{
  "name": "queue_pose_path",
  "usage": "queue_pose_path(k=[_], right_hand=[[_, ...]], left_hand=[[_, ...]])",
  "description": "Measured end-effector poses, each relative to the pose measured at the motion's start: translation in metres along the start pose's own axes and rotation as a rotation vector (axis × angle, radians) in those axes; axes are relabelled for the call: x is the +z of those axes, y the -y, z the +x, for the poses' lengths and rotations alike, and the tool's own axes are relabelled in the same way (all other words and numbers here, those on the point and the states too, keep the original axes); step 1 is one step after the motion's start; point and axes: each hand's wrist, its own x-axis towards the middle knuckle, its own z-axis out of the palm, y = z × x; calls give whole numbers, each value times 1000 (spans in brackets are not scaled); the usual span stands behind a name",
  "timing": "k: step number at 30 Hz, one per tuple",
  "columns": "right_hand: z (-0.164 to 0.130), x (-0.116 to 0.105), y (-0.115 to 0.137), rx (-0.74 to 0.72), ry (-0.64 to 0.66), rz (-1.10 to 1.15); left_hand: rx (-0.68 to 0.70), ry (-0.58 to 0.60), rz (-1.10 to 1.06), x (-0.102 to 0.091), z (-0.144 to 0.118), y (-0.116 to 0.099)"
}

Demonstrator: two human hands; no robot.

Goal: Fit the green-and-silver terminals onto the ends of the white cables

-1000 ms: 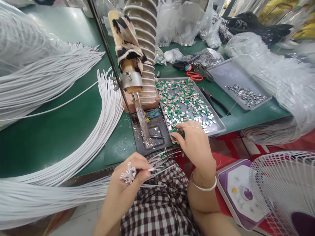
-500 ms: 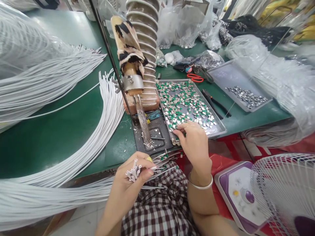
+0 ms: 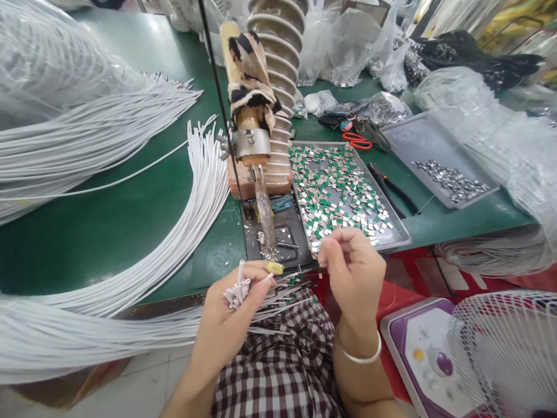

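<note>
Clasping white tubes [image 3: 237, 293] in the left hand [image 3: 226, 325] before the green table [image 3: 122, 223] and, apart from it, curling the right hand [image 3: 359, 273] at the near edge of the tray [image 3: 401, 238] of green-and-silver pieces [image 3: 324, 219], showing too little to tell whether pinching any.

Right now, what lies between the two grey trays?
Head view: black-handled pliers lie between the left tray and right tray, with red-handled scissors near their far corners.
</note>
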Motion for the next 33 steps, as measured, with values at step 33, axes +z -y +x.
queue_pose_path(k=[33], right_hand=[[-28, 23, 16, 33, -22, 425]], left_hand=[[114, -13, -11, -1, 18, -20]])
